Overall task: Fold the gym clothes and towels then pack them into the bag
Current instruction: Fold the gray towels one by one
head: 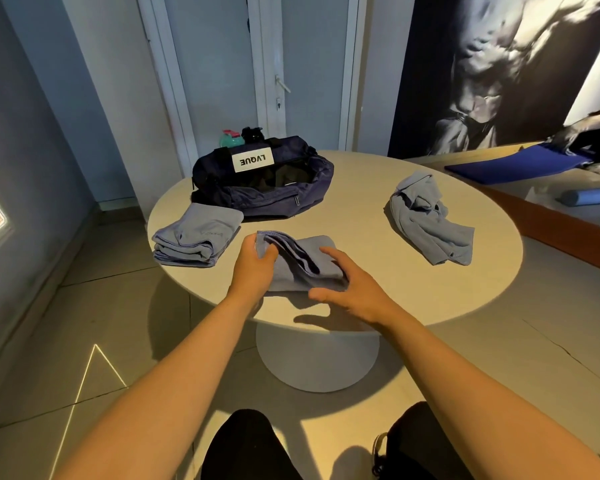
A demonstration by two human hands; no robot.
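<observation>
Curled fingers (pixel 269 255) of the left hand (pixel 253 271) pinch the left edge of a small blue-grey cloth, folded into several layers (pixel 302 258), thumb beneath and fingertips on top. Fingers (pixel 329 252) of the right hand (pixel 357 289) are spread and lie across the cloth's right end, with the thumb along its near edge; whether that hand grips or only rests there, I cannot tell. The cloth sits at the near edge of a round beige table (pixel 343 209), directly in front of the person.

Judging from this, the fold of this piece is nearly done. The next move probably calls for pressing it flat and setting it aside or carrying it to the bag. A neatly folded blue-grey stack (pixel 196 237) lies to the left, just in front of a dark navy duffel bag with a white label (pixel 257 199), which stands unzipped at the far side. A crumpled blue-grey garment (pixel 430 223) lies well apart on the right and has yet to be folded, so the task looks roughly half finished, with packing not yet begun.

Behind the bag stand a teal bottle with a pink cap (pixel 231 138) and a black bottle (pixel 252 133). The table rests on a thick pedestal (pixel 316 355) over pale floor tiles. Beyond it are a white-framed door (pixel 282 84), a large dark mural of a muscular torso (pixel 499 64), a blue exercise mat (pixel 513 164) and a blue foam roller (pixel 589 196).
</observation>
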